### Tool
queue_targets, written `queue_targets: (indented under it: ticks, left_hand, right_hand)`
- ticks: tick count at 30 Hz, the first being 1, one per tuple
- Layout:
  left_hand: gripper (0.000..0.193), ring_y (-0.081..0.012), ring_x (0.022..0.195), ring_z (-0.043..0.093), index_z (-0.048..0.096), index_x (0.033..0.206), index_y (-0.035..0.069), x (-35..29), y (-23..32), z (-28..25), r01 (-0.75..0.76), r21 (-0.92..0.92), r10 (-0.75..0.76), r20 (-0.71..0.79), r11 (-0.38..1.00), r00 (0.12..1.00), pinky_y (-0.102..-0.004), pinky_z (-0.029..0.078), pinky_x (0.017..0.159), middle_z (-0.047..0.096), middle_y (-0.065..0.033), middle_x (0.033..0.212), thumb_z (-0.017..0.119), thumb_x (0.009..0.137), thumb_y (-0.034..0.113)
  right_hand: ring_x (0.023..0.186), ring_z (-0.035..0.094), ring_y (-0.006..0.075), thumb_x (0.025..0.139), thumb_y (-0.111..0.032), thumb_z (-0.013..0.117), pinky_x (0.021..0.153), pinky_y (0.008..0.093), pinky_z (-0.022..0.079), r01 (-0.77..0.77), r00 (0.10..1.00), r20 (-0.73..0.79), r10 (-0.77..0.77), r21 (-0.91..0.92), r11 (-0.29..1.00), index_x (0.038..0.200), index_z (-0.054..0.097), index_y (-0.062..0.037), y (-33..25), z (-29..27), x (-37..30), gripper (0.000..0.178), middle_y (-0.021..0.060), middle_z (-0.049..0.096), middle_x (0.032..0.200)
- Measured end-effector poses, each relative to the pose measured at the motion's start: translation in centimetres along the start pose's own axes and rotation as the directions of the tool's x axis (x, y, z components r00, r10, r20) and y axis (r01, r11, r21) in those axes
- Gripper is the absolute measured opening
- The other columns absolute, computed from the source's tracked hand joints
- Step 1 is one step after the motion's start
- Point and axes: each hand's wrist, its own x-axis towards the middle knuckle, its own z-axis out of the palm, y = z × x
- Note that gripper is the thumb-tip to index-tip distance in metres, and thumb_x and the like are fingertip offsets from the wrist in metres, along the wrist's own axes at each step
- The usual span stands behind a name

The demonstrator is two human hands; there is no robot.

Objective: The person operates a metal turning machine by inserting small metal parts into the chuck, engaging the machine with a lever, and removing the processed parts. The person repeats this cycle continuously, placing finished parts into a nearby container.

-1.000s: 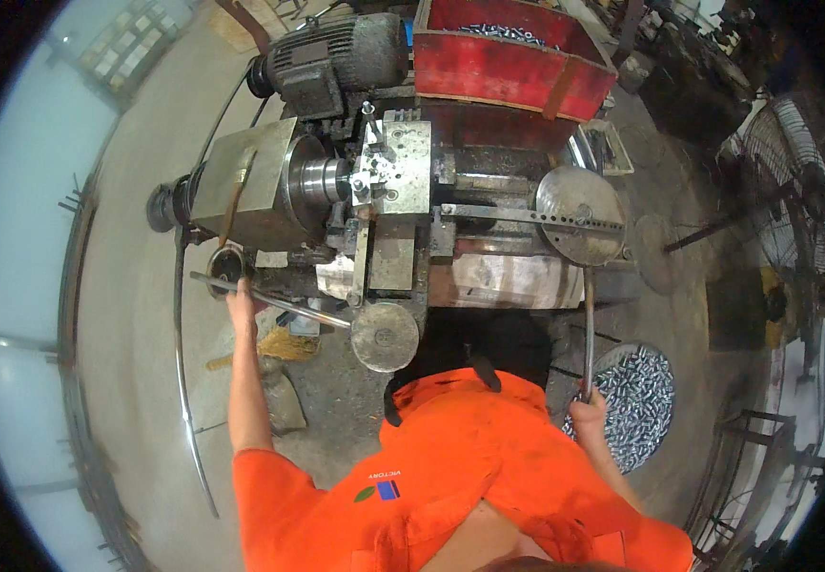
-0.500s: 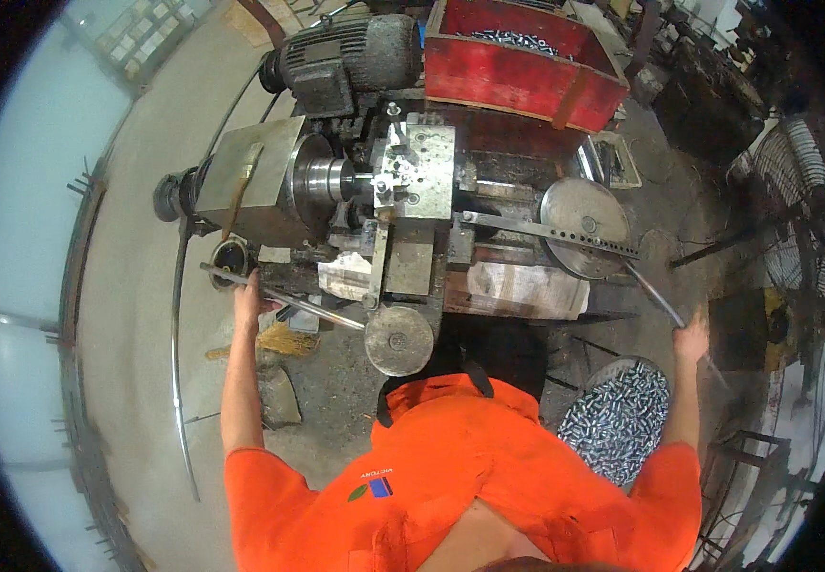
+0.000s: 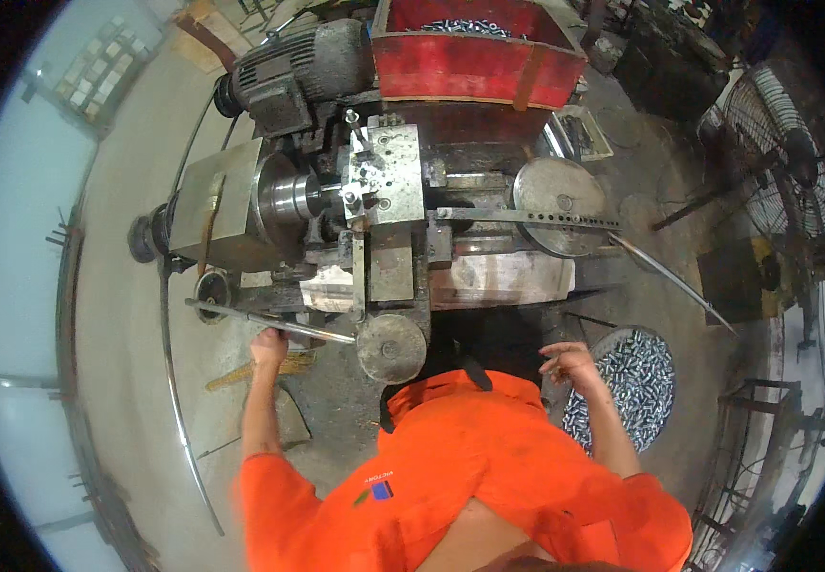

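Just below the left metal lever rod [image 3: 312, 331] is my left hand [image 3: 268, 347], its fingers curled near the rod. Whether they grip the rod or something small is hidden. My right hand [image 3: 570, 364] is off the right lever rod [image 3: 674, 269], held in front of my orange shirt at the right with its fingers apart and nothing visible in them. Beside it stands a round container of small shiny metal parts [image 3: 633, 386]. Ahead of me is a lathe-like machine with a spindle chuck [image 3: 290, 198], a steel tool block [image 3: 386, 173] and a round plate [image 3: 391, 348] at the left rod's end.
Behind the machine sit a red bin [image 3: 474, 69] with metal parts and an electric motor [image 3: 303, 76]. A brush [image 3: 210, 224] leans at a small pot [image 3: 214, 289]. A perforated bar [image 3: 527, 217] crosses a large disc [image 3: 558, 205]. A fan [image 3: 784, 153] stands right.
My right hand has let go of the right lever and moved left toward my body. My left hand has slid lower and nearer along the left rod. The view has shifted slightly.
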Motion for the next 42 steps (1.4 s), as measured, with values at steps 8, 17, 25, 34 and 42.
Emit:
queue_targets:
  ticks: [8, 17, 25, 34, 42]
  left_hand:
    - [0.052, -0.0368, 0.092, 0.062, 0.051, 0.114, 0.004, 0.5, 1.0, 0.2, -0.042, -0.057, 0.054, 0.223, 0.997, 0.973, -0.0457, 0.05, 0.078, 0.062, -0.02, 0.105, 0.051, 0.086, 0.047]
    - [0.041, -0.0359, 0.092, 0.063, 0.056, 0.109, 0.0, -3.0, -1.4, 4.8, 0.063, -0.386, -0.079, -0.026, 0.92, 0.997, -0.0463, 0.049, 0.079, 0.063, -0.0245, 0.099, 0.061, 0.082, 0.031]
    - [0.035, -0.016, 0.06, 0.059, 0.055, 0.117, 0.001, -4.9, -9.8, -0.4, 0.091, -0.807, 0.0, 0.112, 0.584, 0.994, -0.0311, 0.048, 0.054, 0.063, -0.0109, 0.079, 0.061, 0.085, 0.014]
    - [0.033, -0.0258, 0.083, 0.064, 0.058, 0.117, 0.009, -14.8, -15.4, -17.3, 0.099, -0.467, -0.359, -0.511, 0.879, 0.781, -0.0355, 0.049, 0.073, 0.065, -0.0141, 0.091, 0.059, 0.087, 0.021]
    - [0.044, -0.0343, 0.09, 0.062, 0.059, 0.116, 0.01, -20.2, -20.4, -11.3, 0.507, -0.374, -0.569, -0.071, 0.777, 0.819, -0.0416, 0.048, 0.077, 0.065, -0.0169, 0.095, 0.064, 0.078, 0.032]
  right_hand:
    - [0.08, 0.059, 0.0263, 0.063, -0.011, 0.062, 0.072, 0.0316, 0.048, 0.295, 0.802, -0.13, -0.583, -0.762, 0.577, 0.123, 0.055, -0.0042, 5.7, 2.1, 5.0, 0.06, 0.0143, 0.059, 0.088]
    - [0.116, 0.043, 0.0401, 0.056, -0.019, 0.067, 0.097, 0.0416, 0.04, 0.285, 0.891, 0.106, -0.442, -0.888, 0.362, 0.124, 0.056, -0.0148, 4.9, 2.5, 1.4, 0.069, 0.0227, 0.041, 0.133]
    - [0.121, 0.041, 0.0414, 0.056, -0.02, 0.068, 0.1, 0.0417, 0.039, 0.307, 0.932, 0.211, -0.295, -0.891, 0.333, 0.106, 0.069, -0.0145, 1.5, 1.6, 1.9, 0.05, 0.0243, 0.038, 0.137]
    - [0.113, 0.052, 0.035, 0.054, -0.008, 0.06, 0.096, 0.0369, 0.041, 0.693, 0.602, 0.519, -0.606, -0.717, 0.075, 0.103, 0.063, -0.0015, -23.8, 11.3, 1.0, 0.049, 0.0185, 0.056, 0.12]
    - [0.097, 0.056, 0.0346, 0.058, -0.018, 0.058, 0.084, 0.0406, 0.046, 0.758, 0.252, 0.766, -0.592, -0.536, -0.372, 0.091, 0.068, -0.0039, -32.4, 25.4, 7.1, 0.037, 0.0152, 0.061, 0.105]
